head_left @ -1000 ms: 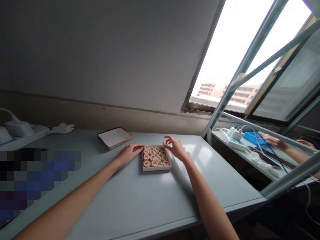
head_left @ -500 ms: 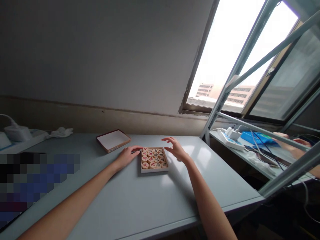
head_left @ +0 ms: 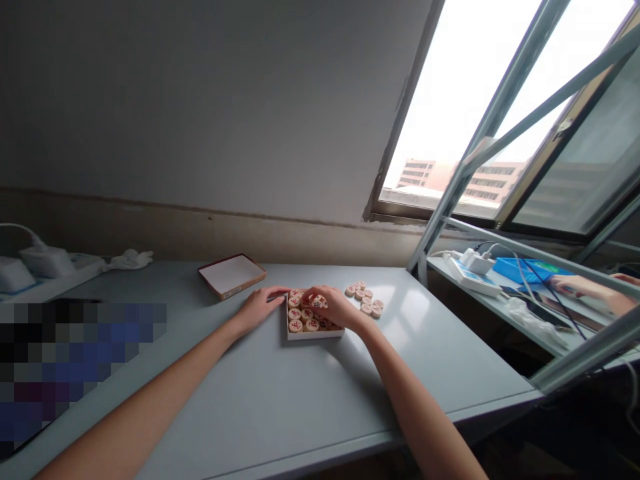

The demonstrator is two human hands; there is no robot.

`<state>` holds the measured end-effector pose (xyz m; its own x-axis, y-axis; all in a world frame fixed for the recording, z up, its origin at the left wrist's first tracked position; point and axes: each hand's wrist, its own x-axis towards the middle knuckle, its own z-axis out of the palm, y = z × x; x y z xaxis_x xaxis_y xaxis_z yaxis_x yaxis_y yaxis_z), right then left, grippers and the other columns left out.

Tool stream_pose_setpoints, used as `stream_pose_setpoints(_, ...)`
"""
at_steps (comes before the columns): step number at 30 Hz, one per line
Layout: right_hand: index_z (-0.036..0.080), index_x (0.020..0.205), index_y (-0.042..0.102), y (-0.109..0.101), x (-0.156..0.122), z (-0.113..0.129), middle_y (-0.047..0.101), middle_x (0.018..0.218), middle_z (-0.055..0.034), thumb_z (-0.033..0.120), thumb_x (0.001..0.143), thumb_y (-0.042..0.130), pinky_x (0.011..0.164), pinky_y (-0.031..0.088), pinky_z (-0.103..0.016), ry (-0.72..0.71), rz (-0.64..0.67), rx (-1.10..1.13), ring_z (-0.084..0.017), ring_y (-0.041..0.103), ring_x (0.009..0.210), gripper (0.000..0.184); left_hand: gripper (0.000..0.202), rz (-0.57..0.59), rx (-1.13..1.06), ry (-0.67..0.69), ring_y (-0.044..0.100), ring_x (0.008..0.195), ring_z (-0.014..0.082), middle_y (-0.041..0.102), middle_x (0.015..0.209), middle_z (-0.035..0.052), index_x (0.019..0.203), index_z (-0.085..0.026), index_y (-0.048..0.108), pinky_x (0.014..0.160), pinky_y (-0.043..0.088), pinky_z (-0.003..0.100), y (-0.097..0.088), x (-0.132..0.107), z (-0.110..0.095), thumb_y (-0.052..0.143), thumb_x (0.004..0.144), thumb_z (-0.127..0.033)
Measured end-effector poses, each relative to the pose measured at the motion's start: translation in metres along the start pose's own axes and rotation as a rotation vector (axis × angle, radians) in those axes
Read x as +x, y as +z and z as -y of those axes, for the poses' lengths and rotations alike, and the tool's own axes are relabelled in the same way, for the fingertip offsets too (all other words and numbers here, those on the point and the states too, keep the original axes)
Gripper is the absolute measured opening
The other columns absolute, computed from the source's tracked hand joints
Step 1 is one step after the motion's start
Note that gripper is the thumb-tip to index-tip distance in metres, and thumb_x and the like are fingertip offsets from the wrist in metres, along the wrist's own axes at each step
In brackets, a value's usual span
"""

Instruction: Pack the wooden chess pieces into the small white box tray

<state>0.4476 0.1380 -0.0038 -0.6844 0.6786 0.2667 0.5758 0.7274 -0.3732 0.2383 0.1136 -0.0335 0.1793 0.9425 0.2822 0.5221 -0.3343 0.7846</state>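
Observation:
A shallow box [head_left: 313, 335] of round wooden chess pieces [head_left: 301, 317] with red and dark characters sits mid-table. My left hand [head_left: 258, 305] rests flat against the box's left edge, fingers stretched along its far corner. My right hand [head_left: 333, 307] lies over the right part of the box, fingers curled onto the pieces; whether it grips one is hidden. A loose cluster of several pieces [head_left: 365, 298] lies on the table just right of the box.
The box lid [head_left: 231, 275] lies open-side up behind and left of the box. White items [head_left: 47, 261] sit at the far left. Another person's hand [head_left: 575, 285] works at a neighbouring bench [head_left: 505, 300] beyond a metal frame [head_left: 450, 193] on the right.
My right hand has come down from hovering right of the box onto the pieces inside it, uncovering the loose cluster on the table. The left hand has stayed at the box's edge.

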Motion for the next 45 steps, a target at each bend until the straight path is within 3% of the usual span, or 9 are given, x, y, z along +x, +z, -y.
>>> stream_pose_setpoints(7,0.023,0.092,0.059,-0.024,-0.011,-0.02,0.063,0.086,-0.0007,0.035,0.076,0.056,0.074,0.038,-0.031,0.115,-0.121,-0.046,-0.014,0.055,0.076,0.02,0.038,-0.011,0.014,-0.016,0.055,0.102,0.021,0.063,0.108,0.005,0.104,-0.015,0.061,0.092,0.039,0.032,0.001,0.0,0.002,0.042,0.075,-0.032)
stream_pose_setpoints(13,0.021,0.076,0.065,-0.04,-0.025,-0.043,0.06,0.088,-0.0062,0.021,0.072,0.057,0.079,0.036,-0.04,0.289,-0.032,-0.287,-0.023,0.051,0.089,0.009,0.038,-0.018,0.018,-0.024,0.055,0.102,0.0206,0.063,0.108,0.0051,0.102,-0.016,0.061,0.092,0.04,0.03,0.001,0.0,0.001,0.043,0.074,-0.034)
stream_pose_setpoints(16,0.021,0.077,0.065,-0.038,-0.027,-0.048,0.058,0.092,-0.0076,0.011,0.07,0.054,0.078,0.037,-0.04,0.304,0.006,-0.305,-0.024,0.05,0.092,0.016,0.037,-0.018,0.016,-0.027,0.055,0.102,0.0207,0.063,0.108,0.0042,0.102,-0.017,0.061,0.093,0.039,0.031,0.001,0.0,0.001,0.043,0.074,-0.033)
stream_pose_setpoints(21,0.02,0.077,0.064,-0.036,-0.027,-0.053,0.057,0.086,-0.0073,0.012,0.071,0.055,0.078,0.038,-0.039,0.339,-0.045,-0.312,-0.023,0.051,0.087,0.013,0.037,-0.02,0.0,-0.02,0.056,0.101,0.0205,0.063,0.108,0.0044,0.102,-0.016,0.062,0.092,0.04,0.031,0.002,0.001,0.004,0.044,0.074,-0.034)
stream_pose_setpoints(26,0.021,0.085,0.063,-0.038,-0.02,-0.033,0.055,0.088,-0.0033,0.023,0.073,0.059,0.072,0.042,-0.03,0.192,-0.058,0.009,-0.016,0.052,0.079,0.013,0.037,-0.031,0.0,-0.015,0.055,0.101,0.0211,0.064,0.107,0.0056,0.101,-0.015,0.062,0.093,0.04,0.033,0.002,0.0,0.003,0.044,0.073,-0.033)
stream_pose_setpoints(29,0.021,0.087,0.064,-0.036,-0.016,-0.012,0.056,0.093,-0.0024,0.026,0.074,0.058,0.071,0.043,-0.025,0.03,0.145,0.208,-0.014,0.053,0.081,0.015,0.036,-0.031,0.016,-0.015,0.055,0.102,0.0207,0.064,0.107,0.0051,0.101,-0.017,0.062,0.093,0.039,0.033,0.002,0.0,0.0,0.043,0.074,-0.032)
stream_pose_setpoints(32,0.022,0.093,0.062,-0.031,-0.014,-0.001,0.058,0.095,-0.0014,0.025,0.071,0.06,0.064,0.043,-0.022,0.0,0.307,0.275,-0.014,0.054,0.08,0.023,0.036,-0.026,0.028,-0.026,0.055,0.102,0.0202,0.064,0.107,0.0044,0.101,-0.018,0.062,0.093,0.039,0.032,0.001,-0.001,-0.002,0.043,0.074,-0.031)
stream_pose_setpoints(41,0.022,0.092,0.061,-0.013,-0.008,0.004,0.058,0.104,-0.0017,0.008,0.067,0.057,0.081,0.04,-0.026,-0.057,0.13,0.149,-0.017,0.052,0.096,0.029,0.037,-0.028,0.046,-0.018,0.055,0.101,0.0205,0.064,0.107,0.0044,0.102,-0.016,0.062,0.092,0.04,0.031,0.001,-0.001,-0.001,0.042,0.074,-0.032)
stream_pose_setpoints(45,0.02,0.087,0.061,-0.015,-0.007,0.007,0.063,0.093,-0.0006,0.01,0.068,0.059,0.07,0.042,-0.023,0.0,0.138,0.16,-0.015,0.056,0.083,0.022,0.038,-0.023,0.042,-0.008,0.056,0.1,0.021,0.064,0.106,0.005,0.102,-0.016,0.062,0.091,0.04,0.031,0.001,-0.001,-0.001,0.042,0.074,-0.033)
